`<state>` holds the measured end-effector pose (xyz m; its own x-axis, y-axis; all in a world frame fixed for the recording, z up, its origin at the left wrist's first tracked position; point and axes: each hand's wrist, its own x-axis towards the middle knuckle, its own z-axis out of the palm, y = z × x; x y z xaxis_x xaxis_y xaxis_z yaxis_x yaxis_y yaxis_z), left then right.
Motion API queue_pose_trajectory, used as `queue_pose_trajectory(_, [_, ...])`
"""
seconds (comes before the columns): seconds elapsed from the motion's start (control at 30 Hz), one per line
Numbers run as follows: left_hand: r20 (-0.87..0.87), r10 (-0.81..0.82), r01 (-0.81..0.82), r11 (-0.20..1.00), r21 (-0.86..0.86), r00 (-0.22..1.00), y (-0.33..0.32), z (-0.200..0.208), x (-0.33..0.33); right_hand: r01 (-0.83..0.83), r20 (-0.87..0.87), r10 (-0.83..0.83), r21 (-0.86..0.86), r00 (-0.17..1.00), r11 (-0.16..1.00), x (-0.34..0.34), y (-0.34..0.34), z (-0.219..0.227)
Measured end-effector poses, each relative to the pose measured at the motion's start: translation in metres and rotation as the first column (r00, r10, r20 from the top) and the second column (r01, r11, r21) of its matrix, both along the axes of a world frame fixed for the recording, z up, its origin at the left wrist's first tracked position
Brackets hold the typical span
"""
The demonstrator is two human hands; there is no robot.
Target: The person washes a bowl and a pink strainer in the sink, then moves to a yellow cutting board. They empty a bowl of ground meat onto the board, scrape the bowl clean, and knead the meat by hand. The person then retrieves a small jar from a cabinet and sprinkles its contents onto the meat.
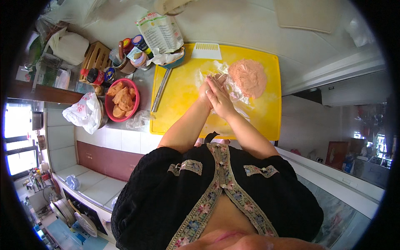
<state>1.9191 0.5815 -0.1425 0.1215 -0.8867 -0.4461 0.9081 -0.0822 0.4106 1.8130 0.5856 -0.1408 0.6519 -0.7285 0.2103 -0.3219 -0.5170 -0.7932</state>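
My left hand (203, 92) and my right hand (220, 99) press flat together above the yellow board (179, 114), at its middle. The right lies over the left and covers most of it; its fingers are stretched out, with a ring on one. Fingers of the left show in part beyond them, also stretched. Whether anything lies between the palms is hidden. Just right of my fingertips rests a round, flattened lump of pinkish-orange dough (248, 79). White flour (241, 109) is scattered around it. A metal rod (161, 89) lies along the board's left side.
A white slotted scraper (207, 51) lies at the board's far edge. Beside it stand a blue bowl (174, 63) and a flour bag (159, 35). A red bowl (109, 109) of orange lumps, jars and a white plastic bag (85, 113) crowd the left. A wall borders the far side.
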Motion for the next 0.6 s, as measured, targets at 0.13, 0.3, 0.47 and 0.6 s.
queue_pose_trajectory(0.13, [-0.08,-0.141,0.132,0.985,-0.107,0.987,0.016,0.018,-0.009,0.075,-0.237,-0.1,-0.11,0.966,0.991,-0.003,-0.037,-0.004])
queue_pose_trajectory(0.3, [-0.034,-0.287,0.265,0.92,-0.29,0.957,0.023,0.027,0.009,0.254,-0.175,-0.233,0.108,0.957,0.961,-0.024,-0.077,-0.007])
queue_pose_trajectory(0.47, [-0.008,-0.22,0.213,0.953,-0.216,0.975,0.024,0.011,0.018,0.116,-0.095,-0.141,-0.227,0.985,0.967,-0.011,-0.035,0.022])
queue_pose_trajectory(0.6, [0.055,-0.31,0.314,0.926,-0.212,0.949,0.028,0.019,0.009,0.198,-0.162,-0.233,-0.205,0.959,0.959,-0.019,-0.043,-0.011])
